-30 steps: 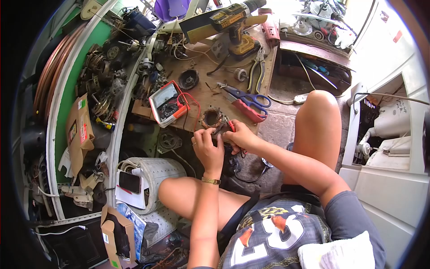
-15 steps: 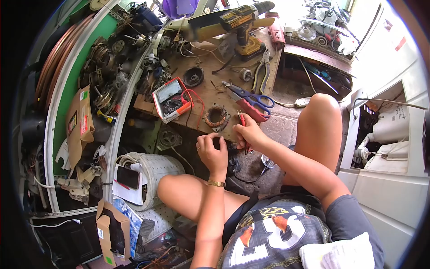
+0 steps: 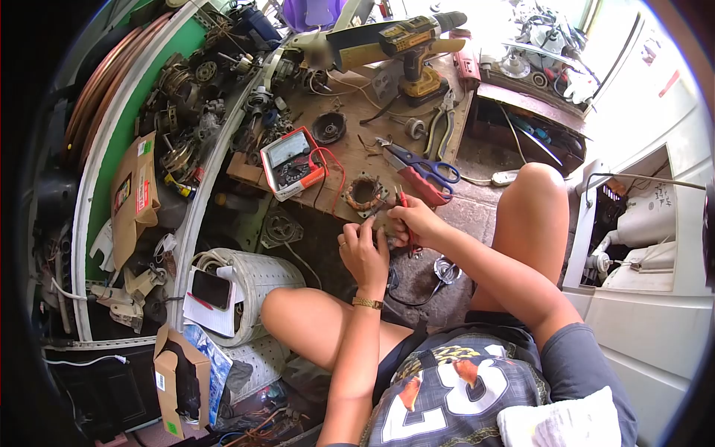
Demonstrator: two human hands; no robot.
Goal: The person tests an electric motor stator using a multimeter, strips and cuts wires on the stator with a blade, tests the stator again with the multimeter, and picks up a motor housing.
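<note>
currently | right hand [image 3: 417, 220]: fingers grasping red probe [image 3: 404, 199] | left hand [image 3: 363, 250]: fingers curled, hold cannot be told | copper-wound ring [image 3: 351, 194]: on tabletop [image 3: 357, 162], near its edge, just beyond hands | good practice: keep probe steady, multimeter [image 3: 293, 170] in sight

The right hand [image 3: 414, 225] hides part of the red probe [image 3: 404, 200]; the left hand's [image 3: 365, 255] grip is unclear. Markings on the meter [image 3: 296, 170] are unreadably small. The top edge crops a purple object [image 3: 311, 13].
</note>
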